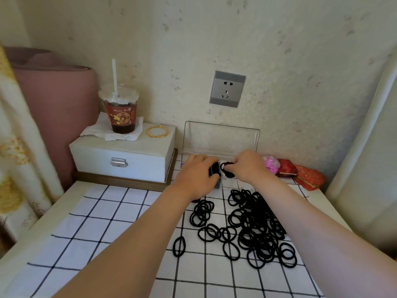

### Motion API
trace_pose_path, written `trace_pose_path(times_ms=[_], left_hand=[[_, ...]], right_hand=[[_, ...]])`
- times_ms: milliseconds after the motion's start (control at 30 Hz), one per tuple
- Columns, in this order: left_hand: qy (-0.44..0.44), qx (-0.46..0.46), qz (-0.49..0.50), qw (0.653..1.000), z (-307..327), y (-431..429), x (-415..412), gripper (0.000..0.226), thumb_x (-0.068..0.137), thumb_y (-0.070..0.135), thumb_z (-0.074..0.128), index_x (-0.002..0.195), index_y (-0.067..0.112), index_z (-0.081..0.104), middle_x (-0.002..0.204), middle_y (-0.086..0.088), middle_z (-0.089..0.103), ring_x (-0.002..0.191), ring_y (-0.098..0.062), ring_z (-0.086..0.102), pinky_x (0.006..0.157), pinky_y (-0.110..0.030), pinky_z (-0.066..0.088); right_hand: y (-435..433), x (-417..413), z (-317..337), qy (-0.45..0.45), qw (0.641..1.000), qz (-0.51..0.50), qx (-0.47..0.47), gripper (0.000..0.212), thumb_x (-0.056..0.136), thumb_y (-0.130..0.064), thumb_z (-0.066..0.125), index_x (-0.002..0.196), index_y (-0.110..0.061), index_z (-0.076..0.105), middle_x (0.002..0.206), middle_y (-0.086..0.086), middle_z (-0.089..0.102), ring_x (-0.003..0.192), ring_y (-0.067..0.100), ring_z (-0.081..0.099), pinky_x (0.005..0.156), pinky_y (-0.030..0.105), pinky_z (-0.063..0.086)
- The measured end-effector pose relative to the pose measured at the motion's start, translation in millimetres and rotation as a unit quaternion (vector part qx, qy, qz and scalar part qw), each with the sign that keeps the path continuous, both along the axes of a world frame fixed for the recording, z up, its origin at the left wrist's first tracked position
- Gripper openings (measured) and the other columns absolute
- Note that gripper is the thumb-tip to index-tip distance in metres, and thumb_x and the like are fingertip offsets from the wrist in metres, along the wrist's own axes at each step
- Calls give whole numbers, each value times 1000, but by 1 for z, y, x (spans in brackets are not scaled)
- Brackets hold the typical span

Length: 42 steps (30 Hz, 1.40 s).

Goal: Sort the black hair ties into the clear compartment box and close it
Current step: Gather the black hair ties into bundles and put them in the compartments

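Both arms reach straight forward over the checked cloth [111, 214], forearms bare, hands meeting at the clear compartment box [231, 183] at the back of the table, against the wall. Box lid [221, 137] stands open and upright.

Left hand [196, 174]: palm down, wrist slightly bent, fingers curled round a tight bundle of black hair ties [213, 169], held over the box's left part. Which compartment it is over, can't tell, as the hands cover most of the base.

Right hand [247, 166]: knuckles up, thumb and fingertips pinched narrow on one or two black ties [226, 168] (loops dangle below the pinch), just beside the left hand's bundle. The hands are nearly touching.

The loose pile of hair ties [257, 224] lies on the cloth in front of the box, under and between the forearms, with a few strays spread left, one single tie [179, 246] apart from the rest.

Elsewhere: white latched jewellery box [120, 154] left of the clear box, carrying an iced drink cup [121, 114] with a straw on a napkin [111, 132], plus gold bangles [157, 131]. Grey wall socket [227, 88] above the lid. Right of the box are a pink sequinned item [271, 164] and two red brocade cases [309, 177].
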<state>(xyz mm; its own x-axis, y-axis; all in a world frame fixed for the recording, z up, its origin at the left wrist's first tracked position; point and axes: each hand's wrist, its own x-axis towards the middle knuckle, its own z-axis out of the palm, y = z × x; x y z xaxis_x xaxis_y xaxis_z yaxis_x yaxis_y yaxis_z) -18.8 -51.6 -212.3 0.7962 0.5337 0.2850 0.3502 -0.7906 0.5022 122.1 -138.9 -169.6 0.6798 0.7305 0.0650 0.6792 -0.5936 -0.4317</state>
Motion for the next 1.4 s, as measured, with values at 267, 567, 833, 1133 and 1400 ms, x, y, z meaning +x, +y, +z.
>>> trace_pose_path(times_ms=[267, 567, 833, 1133, 1400], left_hand=[[56, 56, -22, 997, -12, -1, -1, 60, 92, 48, 52, 149, 37, 34, 153, -2, 32, 142, -20, 16, 118, -40, 19], [80, 41, -17, 996, -5, -9, 3, 63, 92, 51, 52, 150, 36, 32, 158, -1, 23, 146, -22, 9, 119, -42, 9], [29, 18, -21, 999, -5, -7, -5, 66, 89, 39, 59, 149, 30, 34, 156, -3, 30, 144, -25, 24, 119, -40, 20], [-19, 65, -30, 997, 9, -26, -47, 30, 88, 15, 58, 117, 24, 59, 112, 6, 52, 108, -14, 47, 93, -35, 46], [174, -28, -31, 984, 11, -40, -90, 17, 92, 21, 53, 102, 29, 65, 104, 10, 64, 96, -11, 59, 85, -25, 49]], right_hand=[[9, 2, -9, -40, 993, 27, -110, 21, 83, -29, 62, 84, -13, 76, 79, 7, 72, 76, 24, 67, 60, 27, 48], [-19, 7, 11, 24, 990, 123, -70, 42, 90, -9, 51, 129, -17, 66, 136, 1, 61, 127, 17, 54, 105, 26, 40], [-30, -8, 0, -124, 960, 187, -168, 31, 73, -31, 36, 67, -14, 61, 75, 3, 66, 77, 27, 60, 76, 41, 52], [-50, -35, 16, -73, 980, 185, 12, 28, 92, -13, 53, 100, -28, 75, 107, -11, 70, 87, 8, 63, 87, 31, 53], [-56, -87, -10, -52, 977, 193, -80, 23, 97, -34, 54, 103, -23, 74, 103, -8, 71, 97, 17, 65, 83, 35, 54]])
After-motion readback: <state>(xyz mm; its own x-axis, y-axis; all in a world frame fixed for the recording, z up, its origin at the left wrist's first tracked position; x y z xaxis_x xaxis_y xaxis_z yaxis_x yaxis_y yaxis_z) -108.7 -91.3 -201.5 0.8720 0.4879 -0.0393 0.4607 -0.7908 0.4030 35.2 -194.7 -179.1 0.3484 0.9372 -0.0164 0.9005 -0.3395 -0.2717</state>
